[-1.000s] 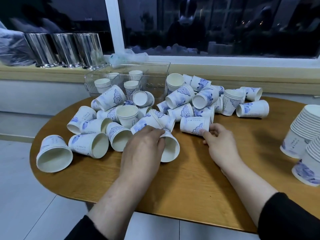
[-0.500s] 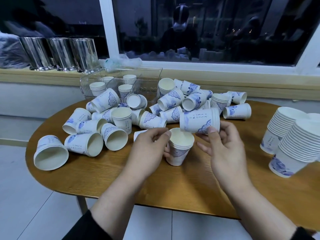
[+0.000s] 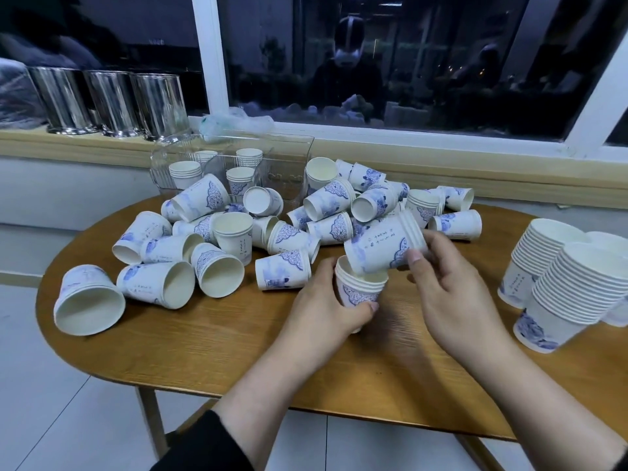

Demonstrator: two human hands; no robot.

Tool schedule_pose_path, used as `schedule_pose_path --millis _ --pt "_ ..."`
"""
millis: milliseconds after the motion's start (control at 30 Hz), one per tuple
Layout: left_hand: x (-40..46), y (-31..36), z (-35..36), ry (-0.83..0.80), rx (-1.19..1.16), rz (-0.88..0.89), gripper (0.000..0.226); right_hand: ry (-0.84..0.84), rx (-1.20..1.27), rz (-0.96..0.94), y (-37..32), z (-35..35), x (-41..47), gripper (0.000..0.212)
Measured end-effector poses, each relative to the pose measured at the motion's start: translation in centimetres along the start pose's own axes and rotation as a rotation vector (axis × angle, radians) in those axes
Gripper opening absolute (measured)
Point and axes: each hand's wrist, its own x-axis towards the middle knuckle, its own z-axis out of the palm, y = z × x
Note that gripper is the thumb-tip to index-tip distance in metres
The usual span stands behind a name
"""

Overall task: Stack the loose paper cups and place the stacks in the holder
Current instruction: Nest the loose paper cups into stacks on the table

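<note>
My left hand (image 3: 321, 302) grips a short upright stack of white-and-blue paper cups (image 3: 360, 290) just above the wooden table (image 3: 238, 348). My right hand (image 3: 445, 283) holds a second small stack of cups (image 3: 380, 248), tilted, with its bottom end at the mouth of the upright stack. A heap of loose cups (image 3: 292, 219) lies across the table's far half. Behind it stands the clear plastic holder (image 3: 289, 161) with a few short cup stacks (image 3: 185, 171) inside.
Two tall cup stacks (image 3: 574, 290) lean at the table's right edge. Three shiny metal canisters (image 3: 112, 100) stand on the window sill at the back left. Pale floor tiles show beyond the table's near edge.
My right hand has brought its cups down and tilted them into the mouth of the stack in my left hand, which has lifted a little.
</note>
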Motion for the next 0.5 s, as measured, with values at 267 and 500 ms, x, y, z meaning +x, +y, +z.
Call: schedule_pose_path --millis 267,500 --pt "-0.9 -0.5 -2.0 0.033 -0.036 0.085 0.067 -0.496 -0.169 -0.148 -0.8 1.1 0.8 0.039" --pt "-2.5 -3.8 -7.8 0.145 0.002 -0.022 0.078 -0.1 0.099 0.292 0.7 8.1 2.0 0.017"
